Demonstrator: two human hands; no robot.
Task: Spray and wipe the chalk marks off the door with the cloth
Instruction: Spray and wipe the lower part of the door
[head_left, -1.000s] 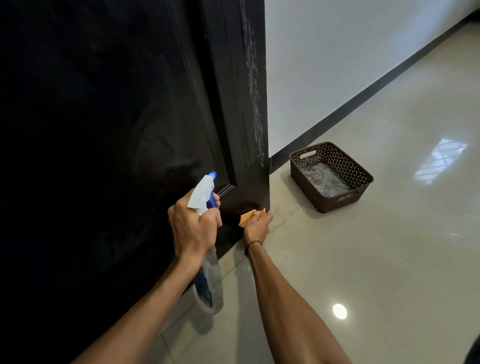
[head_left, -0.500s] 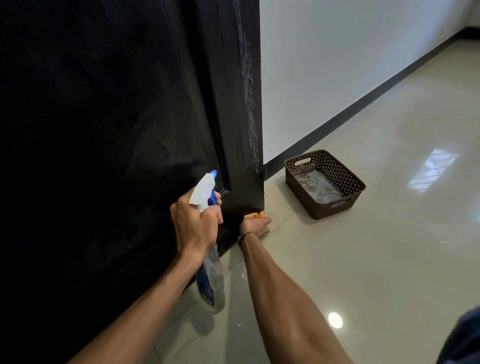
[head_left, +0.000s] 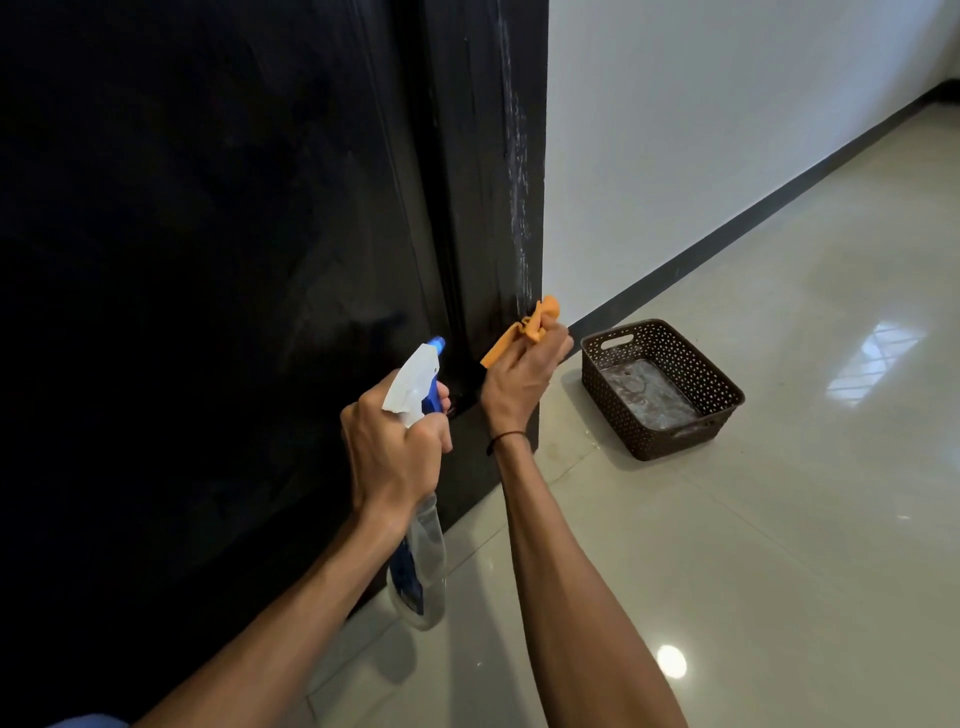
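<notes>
Head view. The door (head_left: 208, 260) is dark, with its right-hand edge strip facing the camera; chalk marks (head_left: 517, 171) run as a pale vertical streak down that strip, close to the corner where it meets the white wall (head_left: 701, 130). The right hand (head_left: 519, 382) grips the orange cloth (head_left: 524, 330), fingers curled round it, and holds it against the strip at the lower end of the streak. The left hand (head_left: 392, 449) is closed round the neck of the bottle (head_left: 418, 519), with the nozzle aimed at the door panel beside the strip; whether a finger rests on the trigger cannot be told. A brown basket (head_left: 662, 387) stands on the tiled floor (head_left: 727, 519) near the door's foot, apart from both hands.

Step in hand, as judged: wiping the streak, working from its bottom. Nearly all of the visible chalk lies above the cloth, so most of the wiping appears still to be done.

To do it well: turn the nozzle towards the streak before spraying, since it now points at the panel. Press a flat fold of cloth, not a bunched tip, onto the strip. Stroke along the streak's length, refolding to a clean face so chalk is lifted rather than smeared. Keep off the wall at the corner.
</notes>
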